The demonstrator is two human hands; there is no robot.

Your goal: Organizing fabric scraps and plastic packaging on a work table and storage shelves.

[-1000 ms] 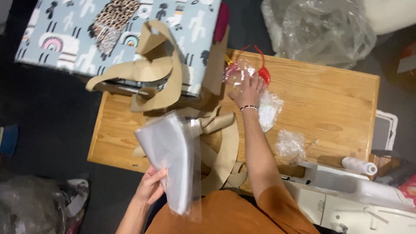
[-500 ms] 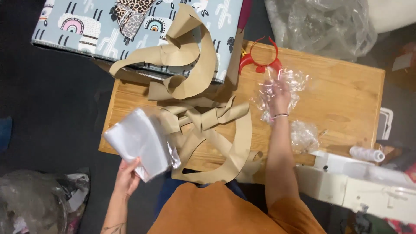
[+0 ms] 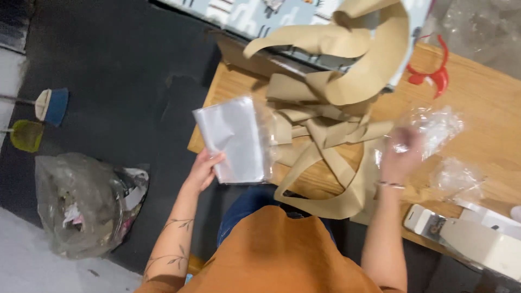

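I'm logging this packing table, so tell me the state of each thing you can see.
Left hand: gripping the stack of clear bags.
Right hand: blurred, on a crumpled clear wrapper.
Tan strips: tangled, loose.
Second wrapper: crumpled, on the wooden table.

A flat stack of clear plastic bags [image 3: 233, 138], rectangular and grey-white, is gripped in the left hand [image 3: 205, 169]. A crumpled clear bag [image 3: 431, 127] is pinched by the right hand [image 3: 400, 154]; another crumpled clear bag [image 3: 456, 178] lies just right of it.
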